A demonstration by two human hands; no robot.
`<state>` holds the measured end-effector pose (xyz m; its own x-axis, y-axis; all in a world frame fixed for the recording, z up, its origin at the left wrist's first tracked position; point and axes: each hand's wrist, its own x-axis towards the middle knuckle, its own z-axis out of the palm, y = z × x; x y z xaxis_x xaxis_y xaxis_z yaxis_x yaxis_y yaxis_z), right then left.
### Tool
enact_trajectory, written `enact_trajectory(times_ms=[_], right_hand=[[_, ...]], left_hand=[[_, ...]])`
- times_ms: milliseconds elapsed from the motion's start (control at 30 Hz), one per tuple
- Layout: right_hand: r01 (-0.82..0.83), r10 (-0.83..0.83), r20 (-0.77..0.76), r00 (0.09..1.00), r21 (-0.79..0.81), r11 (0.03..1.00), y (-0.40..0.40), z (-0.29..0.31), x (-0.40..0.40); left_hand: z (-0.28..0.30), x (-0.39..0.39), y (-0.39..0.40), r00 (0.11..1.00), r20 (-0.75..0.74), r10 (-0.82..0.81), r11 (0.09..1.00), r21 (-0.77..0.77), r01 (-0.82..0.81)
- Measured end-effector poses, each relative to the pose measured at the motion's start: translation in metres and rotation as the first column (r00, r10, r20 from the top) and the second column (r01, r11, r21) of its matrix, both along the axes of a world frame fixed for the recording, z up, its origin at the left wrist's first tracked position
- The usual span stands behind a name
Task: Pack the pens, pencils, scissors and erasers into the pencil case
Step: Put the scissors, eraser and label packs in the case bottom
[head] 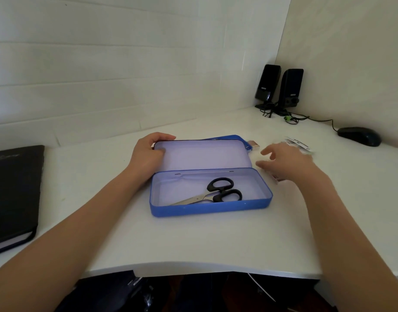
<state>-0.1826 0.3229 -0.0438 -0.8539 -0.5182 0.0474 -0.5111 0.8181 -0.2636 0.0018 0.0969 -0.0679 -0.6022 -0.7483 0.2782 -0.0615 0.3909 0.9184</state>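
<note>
White tabletop (pixel 193 239) carries our blue pencil case (pixel 211 192), scissors (pixel 216 192) already inside. Our left hand (pixel 148 154) clasps the lid; our right hand (pixel 285 161), grip released, reaches the small items (pixel 299 144) just right of it.

On the desk: 1 pencil case (pixel 210 206), 1 scissors (pixel 216 193), 2 speakers (pixel 268 83), 1 mouse (pixel 360 136), 1 notebook (pixel 13 194).
</note>
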Motion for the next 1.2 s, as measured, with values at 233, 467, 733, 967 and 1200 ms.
enact_trajectory(times_ms=[233,467,733,967,1200], right_hand=[[-0.048,0.08,0.177,0.981,-0.178,0.983,0.001,0.007,0.009],[0.047,0.154,0.291,0.944,-0.581,0.813,0.005,0.022,0.013],[-0.332,0.511,0.322,0.797,-0.474,0.816,0.003,0.033,0.042],[-0.54,0.544,0.222,0.809,-0.084,0.838,-0.003,0.024,0.046],[-0.566,0.544,0.322,0.775,-0.028,0.824,0.0,0.026,0.047]], left_hand=[[-0.001,0.0,-0.002,1.0,-0.016,-0.016,1.0,0.011,0.017],[-0.002,0.001,-0.002,1.0,-0.019,-0.019,0.999,0.027,0.02],[-0.001,0.001,-0.001,1.0,-0.017,-0.016,0.999,0.043,0.017],[-0.001,0.001,-0.003,1.0,-0.02,-0.014,0.999,0.029,0.015],[-0.002,0.001,-0.004,0.999,-0.034,0.0,0.999,0.042,0.001]])
